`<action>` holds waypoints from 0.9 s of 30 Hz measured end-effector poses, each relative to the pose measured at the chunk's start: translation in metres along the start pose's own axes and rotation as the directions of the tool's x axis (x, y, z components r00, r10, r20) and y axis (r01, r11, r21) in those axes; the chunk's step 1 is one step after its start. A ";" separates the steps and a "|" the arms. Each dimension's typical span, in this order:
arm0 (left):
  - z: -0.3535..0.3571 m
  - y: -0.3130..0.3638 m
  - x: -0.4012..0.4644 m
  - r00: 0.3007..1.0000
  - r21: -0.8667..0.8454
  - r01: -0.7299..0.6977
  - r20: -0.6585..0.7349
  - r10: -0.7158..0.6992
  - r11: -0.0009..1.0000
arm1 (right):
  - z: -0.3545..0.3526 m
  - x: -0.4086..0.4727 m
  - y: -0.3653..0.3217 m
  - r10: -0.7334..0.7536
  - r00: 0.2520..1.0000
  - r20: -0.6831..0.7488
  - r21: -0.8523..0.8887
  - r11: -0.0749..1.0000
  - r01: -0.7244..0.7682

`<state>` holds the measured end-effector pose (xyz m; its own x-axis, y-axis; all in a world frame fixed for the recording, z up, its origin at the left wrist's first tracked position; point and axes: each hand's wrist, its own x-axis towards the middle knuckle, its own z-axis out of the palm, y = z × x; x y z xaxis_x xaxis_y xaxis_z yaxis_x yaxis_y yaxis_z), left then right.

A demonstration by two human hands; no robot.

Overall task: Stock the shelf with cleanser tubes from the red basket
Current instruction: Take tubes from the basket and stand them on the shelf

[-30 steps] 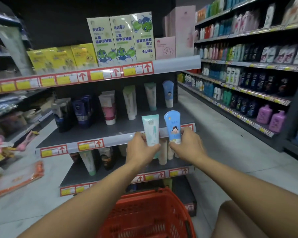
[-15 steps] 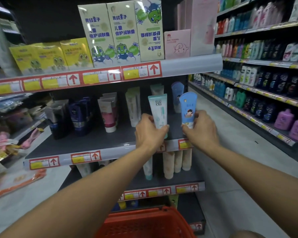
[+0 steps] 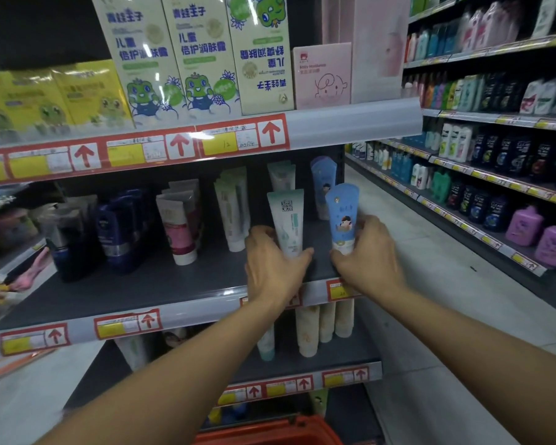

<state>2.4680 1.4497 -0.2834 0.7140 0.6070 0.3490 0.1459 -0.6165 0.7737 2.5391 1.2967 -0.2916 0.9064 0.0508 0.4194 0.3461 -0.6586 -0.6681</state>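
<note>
My left hand point(image 3: 272, 266) grips a mint-green and white cleanser tube point(image 3: 286, 220) upright over the middle shelf point(image 3: 142, 284). My right hand point(image 3: 368, 255) holds a blue tube with a cartoon child point(image 3: 341, 216) upright beside it. Both tubes stand in front of matching rows: green-white tubes point(image 3: 281, 175) and blue tubes point(image 3: 323, 175) further back. Whether the held tubes touch the shelf is hidden by my hands. The red basket point(image 3: 270, 431) shows only its rim at the bottom edge.
Left on the middle shelf stand white-green tubes point(image 3: 235, 207), pink-white tubes point(image 3: 178, 226) and dark blue tubes point(image 3: 119, 226). Frog-printed boxes point(image 3: 199, 56) fill the top shelf. Beige tubes point(image 3: 325, 326) stand on the lower shelf. A long aisle shelf of bottles point(image 3: 495, 162) runs on the right.
Both hands have carried the two tubes up and forward from below the shelf edge to over the middle shelf. The view has moved closer, and the basket has dropped nearly out of sight.
</note>
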 end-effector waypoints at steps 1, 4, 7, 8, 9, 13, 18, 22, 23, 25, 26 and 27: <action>0.002 -0.001 0.001 1.000 0.018 -0.005 0.018 0.005 1.000 | 0.000 0.002 0.000 0.003 1.000 0.010 -0.014 1.000 -0.003; 0.008 0.000 0.009 0.997 0.057 0.040 0.068 -0.044 0.998 | 0.002 0.013 -0.001 0.023 0.997 0.073 -0.041 0.999 -0.020; 0.014 0.005 0.026 0.993 0.120 0.072 0.088 -0.083 0.990 | 0.005 0.029 -0.004 0.051 0.991 0.121 -0.053 0.998 -0.045; 0.016 0.008 0.032 0.991 0.148 0.077 0.094 -0.092 0.986 | 0.007 0.035 -0.004 0.067 0.990 0.127 -0.058 0.996 -0.061; 0.019 0.009 0.038 0.990 0.176 0.082 0.095 -0.100 0.981 | 0.009 0.040 -0.005 0.084 0.988 0.130 -0.060 0.995 -0.077; 0.032 0.010 0.063 0.988 0.272 0.093 0.093 -0.123 0.958 | 0.022 0.063 -0.006 0.116 0.981 0.153 -0.054 0.993 -0.109; 0.045 0.010 0.087 0.988 0.297 0.083 0.101 -0.118 0.951 | 0.037 0.088 -0.007 0.121 0.982 0.147 -0.070 0.991 -0.112; 0.054 0.007 0.098 0.988 0.291 0.100 0.087 -0.131 0.951 | 0.050 0.098 -0.006 0.125 0.984 0.130 -0.091 0.989 -0.113; 0.055 0.006 0.101 0.987 0.288 0.103 0.087 -0.133 0.952 | 0.052 0.100 -0.006 0.125 0.984 0.129 -0.094 0.989 -0.113; 0.057 0.005 0.104 0.987 0.285 0.107 0.087 -0.137 0.953 | 0.055 0.104 -0.005 0.128 0.984 0.127 -0.093 0.989 -0.116; 0.058 0.004 0.105 0.987 0.283 0.108 0.083 -0.136 0.953 | 0.056 0.106 -0.005 0.130 0.983 0.126 -0.090 0.989 -0.119; 0.059 0.004 0.106 0.988 0.277 0.107 0.079 -0.133 0.955 | 0.058 0.107 -0.005 0.134 0.983 0.122 -0.086 0.989 -0.124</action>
<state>2.5848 1.4821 -0.2749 0.7398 0.6423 0.2003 0.4054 -0.6631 0.6292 2.6483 1.3486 -0.2788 0.9673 0.0534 0.2480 0.2090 -0.7217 -0.6599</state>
